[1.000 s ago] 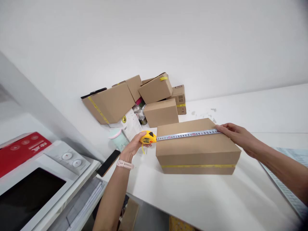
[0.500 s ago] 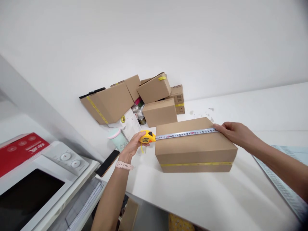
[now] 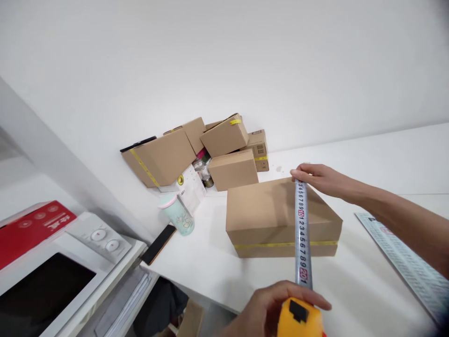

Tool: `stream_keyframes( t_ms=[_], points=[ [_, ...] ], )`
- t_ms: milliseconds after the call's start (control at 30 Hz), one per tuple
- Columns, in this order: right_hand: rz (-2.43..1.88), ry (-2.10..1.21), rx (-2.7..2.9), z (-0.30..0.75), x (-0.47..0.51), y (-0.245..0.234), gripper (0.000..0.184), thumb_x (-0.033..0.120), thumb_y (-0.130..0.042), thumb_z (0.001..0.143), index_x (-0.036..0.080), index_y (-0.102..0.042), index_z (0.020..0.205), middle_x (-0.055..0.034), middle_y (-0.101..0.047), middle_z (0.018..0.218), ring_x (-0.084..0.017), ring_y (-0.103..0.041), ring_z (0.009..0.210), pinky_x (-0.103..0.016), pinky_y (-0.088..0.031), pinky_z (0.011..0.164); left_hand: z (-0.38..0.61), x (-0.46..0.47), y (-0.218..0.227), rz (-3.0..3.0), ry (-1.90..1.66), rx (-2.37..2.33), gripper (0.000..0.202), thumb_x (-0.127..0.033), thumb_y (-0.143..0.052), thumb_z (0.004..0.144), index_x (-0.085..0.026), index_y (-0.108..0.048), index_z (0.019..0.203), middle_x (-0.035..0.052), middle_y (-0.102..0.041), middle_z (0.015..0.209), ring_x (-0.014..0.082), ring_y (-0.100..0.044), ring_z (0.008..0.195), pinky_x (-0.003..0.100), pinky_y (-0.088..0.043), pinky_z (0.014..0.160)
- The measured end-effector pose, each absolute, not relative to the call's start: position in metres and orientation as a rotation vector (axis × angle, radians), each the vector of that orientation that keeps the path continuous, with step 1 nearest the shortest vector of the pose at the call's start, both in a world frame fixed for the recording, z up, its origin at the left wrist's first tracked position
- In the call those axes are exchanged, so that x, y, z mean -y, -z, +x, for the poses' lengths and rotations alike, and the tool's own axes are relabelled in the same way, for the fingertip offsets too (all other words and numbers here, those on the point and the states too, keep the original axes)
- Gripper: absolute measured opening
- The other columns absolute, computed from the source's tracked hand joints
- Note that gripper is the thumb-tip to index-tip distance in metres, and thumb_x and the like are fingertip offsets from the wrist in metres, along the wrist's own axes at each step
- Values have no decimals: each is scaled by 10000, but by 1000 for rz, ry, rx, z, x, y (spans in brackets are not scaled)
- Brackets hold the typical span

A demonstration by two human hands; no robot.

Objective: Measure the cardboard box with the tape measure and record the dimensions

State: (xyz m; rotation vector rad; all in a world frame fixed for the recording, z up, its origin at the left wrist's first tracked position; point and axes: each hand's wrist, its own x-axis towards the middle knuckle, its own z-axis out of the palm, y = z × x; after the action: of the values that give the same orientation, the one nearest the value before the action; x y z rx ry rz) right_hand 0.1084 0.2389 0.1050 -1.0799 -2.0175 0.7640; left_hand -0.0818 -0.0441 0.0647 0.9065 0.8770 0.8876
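Note:
A brown cardboard box [image 3: 261, 203] with a yellow tape strip along its front lies on the white table. My left hand [image 3: 266, 304], low in the view, is closed around a yellow tape measure [image 3: 300, 320]; its fingers are partly hidden behind the case. From the case the silver blade [image 3: 301, 224] runs away from me, over the front edge and across the box's top. At the box's far edge my right hand [image 3: 308, 174] pinches the blade's end between thumb and fingers.
Several cardboard boxes [image 3: 233, 171] are stacked against the wall. A mint-green cup [image 3: 177, 214] and a black phone-like slab [image 3: 158, 244] sit at the table's left. Further left stands a white microwave [image 3: 101, 241] with a red box [image 3: 35, 229] on it. A printed sheet [image 3: 400, 257] lies at right.
My left hand has swung the tape case from the box's left side to the front, nearer me. My right hand has moved left to the far edge, so the blade now crosses the box front to back.

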Motion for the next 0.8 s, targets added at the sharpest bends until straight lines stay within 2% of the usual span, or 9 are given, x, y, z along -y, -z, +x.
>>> stream_keyframes(
  t_ms=[100,200,400,500,633,800],
  points=[
    [-1107,-862,2007,89,-250,-104,550,707,-399,937,235,-678,891,-89,-754,1035,-268,-673,935,-353,-516,784,-55,30,-49,782,-1192,-797,720,-493,-965,481,-218,-750,1111,49,-661,983,145,-673,665,247,-569,597],
    [-1178,-810,1970,76,-263,-98,531,602,-324,986,220,-687,1050,-119,-733,1230,-296,-669,1088,-382,-519,883,-41,13,-55,737,-1313,-767,649,-546,-900,536,-205,-724,1060,47,-592,1043,173,-697,520,285,-575,458],
    [-1218,-651,2122,65,-267,-82,569,509,-263,1003,203,-637,1304,-150,-729,1252,-357,-679,1082,-485,-509,919,-28,-7,-73,695,-1400,-889,668,-569,-817,592,-156,-692,1103,29,-562,967,156,-685,493,232,-535,433],
    [-1159,-538,2246,64,-263,-81,600,494,-245,1008,206,-587,1408,-154,-695,1321,-392,-621,1194,-560,-439,1010,-24,-10,-73,682,-1392,-941,671,-581,-805,591,-149,-691,1091,25,-558,948,157,-674,485,242,-528,432],
    [-1050,-443,2392,63,-261,-82,618,509,-195,1022,265,-570,1448,-86,-636,1434,-378,-539,1309,-604,-355,1086,-20,-9,-71,643,-1387,-998,749,-603,-820,544,-163,-677,1133,35,-566,979,172,-677,490,264,-529,438],
    [-1019,-389,2473,62,-265,-79,624,541,-175,1019,330,-585,1439,-60,-639,1439,-381,-566,1276,-616,-373,1048,-17,-7,-69,639,-1361,-977,746,-623,-825,545,-177,-675,1124,44,-571,1005,167,-668,487,267,-518,430]
  ],
)
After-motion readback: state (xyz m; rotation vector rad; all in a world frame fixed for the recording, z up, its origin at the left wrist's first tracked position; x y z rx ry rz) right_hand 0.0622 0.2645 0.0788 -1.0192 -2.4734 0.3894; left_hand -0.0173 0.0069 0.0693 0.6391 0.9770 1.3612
